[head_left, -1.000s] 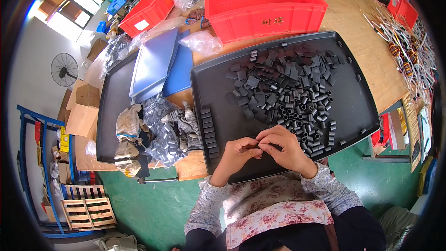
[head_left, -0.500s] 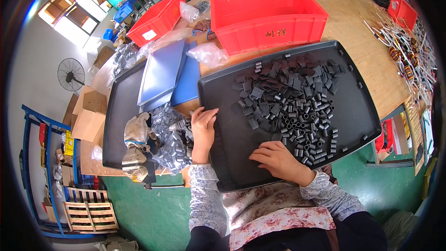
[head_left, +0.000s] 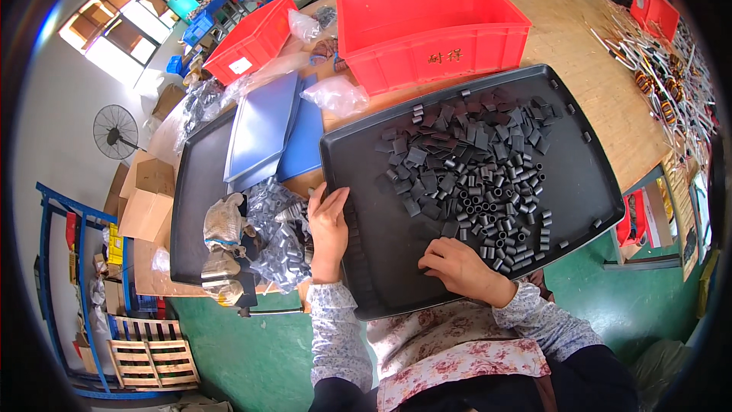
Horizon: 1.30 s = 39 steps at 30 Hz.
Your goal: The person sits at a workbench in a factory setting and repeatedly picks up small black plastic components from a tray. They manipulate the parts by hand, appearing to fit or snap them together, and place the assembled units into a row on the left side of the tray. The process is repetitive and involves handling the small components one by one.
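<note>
A large black tray [head_left: 389, 278] lies tilted at the table's front edge. Short black tubes [head_left: 488, 217] are spread over its middle and right. Thin, flat black pieces [head_left: 438, 145] are heaped behind and left of them. My left hand [head_left: 328, 236] is at the tray's left rim, its fingers apart, with nothing visible in them. Over the near part of the tray is my right hand [head_left: 461, 271], left of the nearest tubes. Its fingers are curled together, and whatever they may hold is hidden. A faint row of dark pieces [head_left: 357, 240] runs along the left inner wall.
A big red bin [head_left: 435, 61] stands behind the tray, a second red bin [head_left: 248, 42] farther left. Blue folders [head_left: 263, 126], a clear bag of grey parts [head_left: 282, 248] and another black tray [head_left: 194, 206] are on the left. Wire bundles [head_left: 663, 69] lie far right.
My right hand has shifted slightly right, and its fingers have curled in. My left hand has stayed by the rim, its fingers more spread. The whole view has shifted a little.
</note>
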Each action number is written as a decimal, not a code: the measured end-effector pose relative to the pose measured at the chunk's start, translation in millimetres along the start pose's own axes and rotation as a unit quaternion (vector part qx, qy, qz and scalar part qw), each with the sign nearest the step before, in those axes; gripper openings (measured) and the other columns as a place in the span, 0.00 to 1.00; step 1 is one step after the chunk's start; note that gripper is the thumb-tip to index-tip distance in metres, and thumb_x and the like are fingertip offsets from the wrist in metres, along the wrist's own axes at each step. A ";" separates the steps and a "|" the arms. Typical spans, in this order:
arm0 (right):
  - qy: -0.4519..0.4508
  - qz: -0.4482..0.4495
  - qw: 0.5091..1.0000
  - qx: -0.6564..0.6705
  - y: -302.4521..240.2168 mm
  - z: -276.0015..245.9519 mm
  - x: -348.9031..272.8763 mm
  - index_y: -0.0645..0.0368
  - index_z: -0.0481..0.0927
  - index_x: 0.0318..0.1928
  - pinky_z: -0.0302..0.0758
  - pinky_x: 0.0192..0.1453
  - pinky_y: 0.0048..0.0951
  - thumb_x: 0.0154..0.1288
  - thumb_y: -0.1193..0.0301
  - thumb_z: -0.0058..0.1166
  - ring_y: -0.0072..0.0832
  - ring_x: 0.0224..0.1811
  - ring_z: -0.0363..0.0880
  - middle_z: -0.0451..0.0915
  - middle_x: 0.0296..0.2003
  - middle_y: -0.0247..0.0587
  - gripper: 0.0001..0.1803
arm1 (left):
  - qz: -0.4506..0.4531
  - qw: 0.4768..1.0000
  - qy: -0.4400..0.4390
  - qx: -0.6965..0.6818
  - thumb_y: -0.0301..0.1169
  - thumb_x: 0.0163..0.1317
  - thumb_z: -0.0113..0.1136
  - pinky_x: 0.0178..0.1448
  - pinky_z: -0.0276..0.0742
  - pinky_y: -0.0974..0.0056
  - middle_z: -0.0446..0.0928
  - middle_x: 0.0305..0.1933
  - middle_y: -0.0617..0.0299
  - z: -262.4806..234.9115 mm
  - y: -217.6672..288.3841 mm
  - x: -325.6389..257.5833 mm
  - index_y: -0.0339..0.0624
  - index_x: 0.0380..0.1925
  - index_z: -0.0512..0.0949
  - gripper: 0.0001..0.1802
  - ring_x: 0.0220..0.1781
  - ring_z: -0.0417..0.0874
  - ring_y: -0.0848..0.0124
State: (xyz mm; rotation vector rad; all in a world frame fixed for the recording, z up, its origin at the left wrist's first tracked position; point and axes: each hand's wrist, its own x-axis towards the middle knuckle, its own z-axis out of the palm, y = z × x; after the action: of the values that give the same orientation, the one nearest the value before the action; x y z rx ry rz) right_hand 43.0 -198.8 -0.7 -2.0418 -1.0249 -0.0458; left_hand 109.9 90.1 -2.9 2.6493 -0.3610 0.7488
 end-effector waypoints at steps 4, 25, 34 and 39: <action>0.041 0.016 0.997 0.057 1.4 3.1 -3.0 0.58 0.79 0.44 0.77 0.44 0.38 0.54 0.82 0.59 0.42 0.41 0.77 0.75 0.38 0.42 0.15 | -0.007 0.998 -0.044 0.048 0.25 0.63 0.56 0.76 0.52 0.42 0.80 0.59 0.56 -9.0 10.8 -20.1 0.40 0.56 0.80 0.20 0.70 0.69 0.51; 0.154 0.079 0.985 0.023 11.0 -43.0 34.2 0.60 0.76 0.43 0.80 0.41 0.40 0.59 0.80 0.59 0.42 0.38 0.84 0.81 0.34 0.47 0.11 | -0.058 0.913 -0.175 -0.364 0.19 0.55 0.70 0.31 0.75 0.71 0.80 0.31 0.63 -8.0 110.9 0.5 0.36 0.33 0.79 0.08 0.25 0.80 0.77; 0.102 0.096 0.965 -0.223 86.3 -65.9 84.4 0.55 0.76 0.45 0.75 0.51 0.39 0.50 0.76 0.67 0.41 0.47 0.75 0.78 0.37 0.39 0.20 | -0.203 0.726 -0.186 -0.630 0.22 0.68 0.60 0.46 0.85 0.67 0.81 0.42 0.55 38.4 87.0 28.6 0.37 0.42 0.73 0.07 0.42 0.83 0.74; 0.126 0.082 0.972 -0.181 83.5 -59.7 83.3 0.57 0.76 0.43 0.76 0.50 0.36 0.52 0.80 0.66 0.38 0.45 0.77 0.79 0.36 0.38 0.17 | -0.212 0.734 -0.134 -0.632 0.21 0.65 0.63 0.48 0.83 0.67 0.82 0.43 0.53 37.1 88.0 19.6 0.36 0.44 0.75 0.10 0.43 0.84 0.73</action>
State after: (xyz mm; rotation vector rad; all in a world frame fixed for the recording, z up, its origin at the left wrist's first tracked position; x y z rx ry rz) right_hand 173.6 -212.9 14.0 -2.3685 -0.7248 -0.4229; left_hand 113.2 -7.1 2.3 1.3829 -0.1887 -0.1098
